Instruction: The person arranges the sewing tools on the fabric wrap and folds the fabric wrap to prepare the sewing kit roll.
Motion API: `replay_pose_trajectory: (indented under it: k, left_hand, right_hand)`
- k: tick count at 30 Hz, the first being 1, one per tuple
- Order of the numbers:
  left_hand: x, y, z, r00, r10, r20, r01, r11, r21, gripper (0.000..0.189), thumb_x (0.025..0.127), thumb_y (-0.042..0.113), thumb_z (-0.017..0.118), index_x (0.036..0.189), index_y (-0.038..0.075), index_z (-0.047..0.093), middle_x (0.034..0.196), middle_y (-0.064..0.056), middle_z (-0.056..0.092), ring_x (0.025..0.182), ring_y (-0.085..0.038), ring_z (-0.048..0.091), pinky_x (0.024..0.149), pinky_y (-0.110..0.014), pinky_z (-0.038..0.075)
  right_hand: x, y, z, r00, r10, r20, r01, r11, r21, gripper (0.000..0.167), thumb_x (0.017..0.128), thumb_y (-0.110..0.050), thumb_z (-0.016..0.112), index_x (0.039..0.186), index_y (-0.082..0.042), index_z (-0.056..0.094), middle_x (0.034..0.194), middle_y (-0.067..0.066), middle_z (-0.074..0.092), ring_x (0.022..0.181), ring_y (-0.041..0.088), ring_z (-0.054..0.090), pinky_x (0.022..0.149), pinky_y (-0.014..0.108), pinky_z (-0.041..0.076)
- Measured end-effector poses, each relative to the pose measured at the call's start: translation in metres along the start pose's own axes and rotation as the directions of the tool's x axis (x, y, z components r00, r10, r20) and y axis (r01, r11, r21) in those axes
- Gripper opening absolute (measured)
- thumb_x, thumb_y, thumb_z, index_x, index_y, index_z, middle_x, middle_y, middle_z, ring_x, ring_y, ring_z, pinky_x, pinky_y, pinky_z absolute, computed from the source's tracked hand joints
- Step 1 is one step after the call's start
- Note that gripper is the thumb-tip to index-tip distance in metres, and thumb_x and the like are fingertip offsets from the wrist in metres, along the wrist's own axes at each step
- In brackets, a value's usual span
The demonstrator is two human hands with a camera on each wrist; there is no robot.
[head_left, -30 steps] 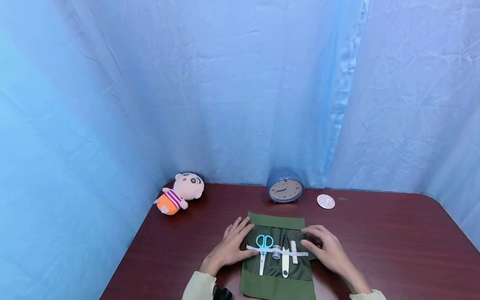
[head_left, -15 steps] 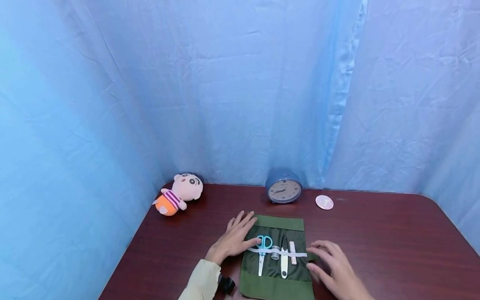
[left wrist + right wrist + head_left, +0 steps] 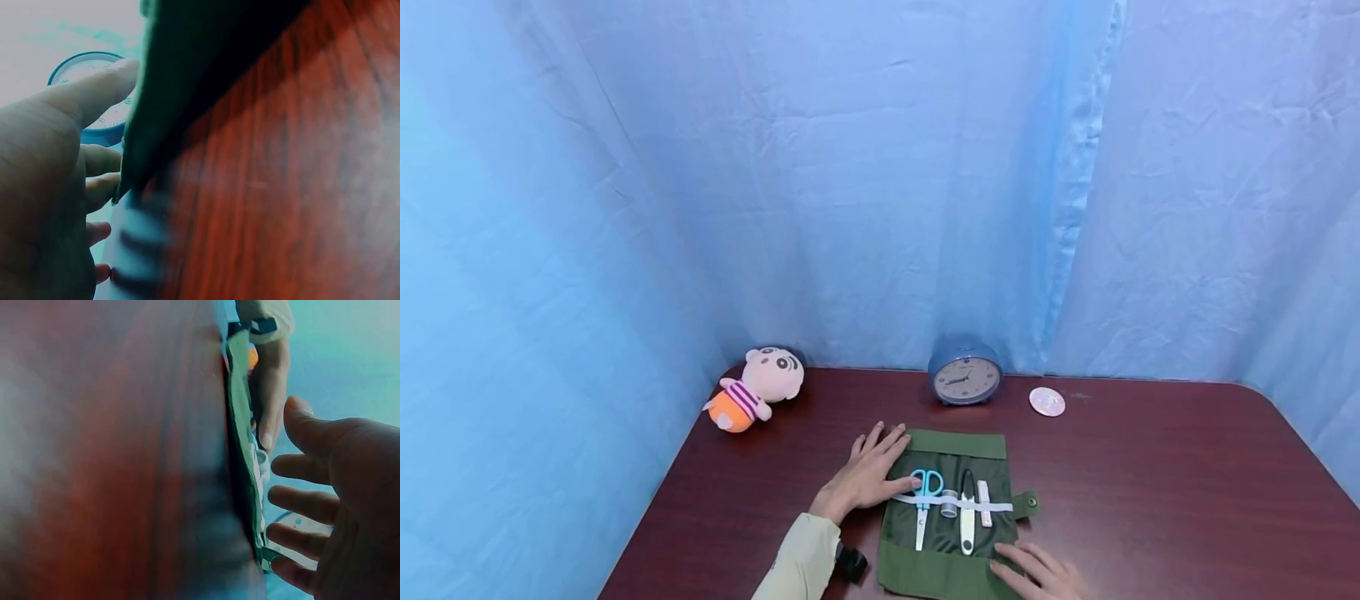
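A green fabric tool roll [image 3: 951,575] lies unrolled on the table. Under its white elastic strap [image 3: 996,507] sit scissors with light blue handles [image 3: 935,482], a small grey spool [image 3: 950,505], a black-and-white slim tool [image 3: 967,525] and a narrow white-and-pink piece [image 3: 984,500]. My left hand [image 3: 867,479] rests flat at the roll's left edge, its thumb over the scissors' handle. My right hand [image 3: 1041,573], fingers loosely spread, has its fingertips at the roll's lower right corner. In the right wrist view, these fingers [image 3: 303,503] are extended beside the roll's edge.
A snap tab [image 3: 1028,503] sticks out from the roll's right side. At the back stand a plush doll [image 3: 767,375] on the left and a blue alarm clock [image 3: 966,379], with a pale round disc [image 3: 1047,402] to its right. Blue curtains [image 3: 865,208] hang behind the table.
My right hand has moved from the roll's upper right edge down to its lower right corner, uncovering the snap tab. The left thumb has slid onto the scissors' handle.
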State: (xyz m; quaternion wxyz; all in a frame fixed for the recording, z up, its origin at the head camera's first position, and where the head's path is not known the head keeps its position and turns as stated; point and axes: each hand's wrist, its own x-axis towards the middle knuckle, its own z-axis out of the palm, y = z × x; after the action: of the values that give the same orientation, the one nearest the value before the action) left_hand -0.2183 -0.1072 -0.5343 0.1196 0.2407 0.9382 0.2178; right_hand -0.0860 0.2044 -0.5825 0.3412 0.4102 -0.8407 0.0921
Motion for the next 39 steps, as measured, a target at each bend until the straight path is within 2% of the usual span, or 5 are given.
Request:
replay_pose_trajectory:
  k: [6,13,20,26,39]
  left_hand:
    - [0.000,-0.001,0.000,1.000,-0.028,0.012,0.027,0.999,0.030,0.076,0.097,0.059,0.053,0.158,0.018,0.033,0.168,0.000,0.025,0.158,-0.037,0.011,0.123,-0.063,0.015]
    - [-0.002,-0.003,-0.001,0.999,-0.038,0.004,0.038,0.998,0.057,0.075,0.097,0.061,0.050,0.158,0.020,0.033,0.167,0.002,0.027,0.158,-0.037,0.011,0.123,-0.065,0.016]
    - [-0.009,-0.003,-0.003,0.999,-0.035,0.002,0.035,0.995,0.098,0.075,0.097,0.062,0.049,0.157,0.020,0.035,0.167,0.002,0.028,0.158,-0.038,0.013,0.122,-0.064,0.017]
    - [-0.023,-0.006,-0.001,1.000,-0.017,0.005,0.016,0.989,0.144,0.076,0.096,0.063,0.049,0.157,0.018,0.037,0.167,0.003,0.028,0.157,-0.039,0.015,0.121,-0.064,0.019]
    - [-0.065,0.001,0.002,1.000,0.006,0.000,-0.006,0.979,0.201,0.081,0.091,0.067,0.054,0.152,0.014,0.045,0.163,0.003,0.037,0.154,-0.038,0.025,0.117,-0.066,0.026]
  right_hand:
    - [-0.019,-0.015,-0.002,0.985,0.063,0.160,-0.039,0.988,-0.150,0.038,0.083,-0.059,0.067,0.113,-0.037,0.070,0.130,-0.018,0.060,0.112,0.006,0.054,0.075,0.022,0.042]
    - [-0.023,-0.007,-0.005,0.990,-0.027,0.137,0.054,0.978,-0.201,0.039,0.108,-0.050,0.033,0.111,-0.038,0.070,0.124,-0.019,0.067,0.108,0.009,0.058,0.076,0.029,0.045]
    - [-0.013,0.008,-0.023,0.979,-0.052,0.199,0.087,0.982,-0.169,0.030,0.083,-0.052,0.063,0.109,-0.040,0.072,0.149,-0.028,0.048,0.123,0.008,0.055,0.072,0.032,0.046]
    - [-0.009,0.017,-0.029,0.966,0.005,0.258,0.059,0.969,-0.242,0.032,0.080,-0.057,0.061,0.100,-0.036,0.075,0.125,-0.023,0.068,0.122,0.011,0.058,0.070,0.033,0.045]
    - [0.016,0.023,-0.049,0.729,0.428,0.534,-0.335,0.904,-0.267,0.055,0.087,-0.069,0.058,0.114,-0.025,0.077,0.126,-0.012,0.071,0.124,0.023,0.063,0.093,0.049,0.049]
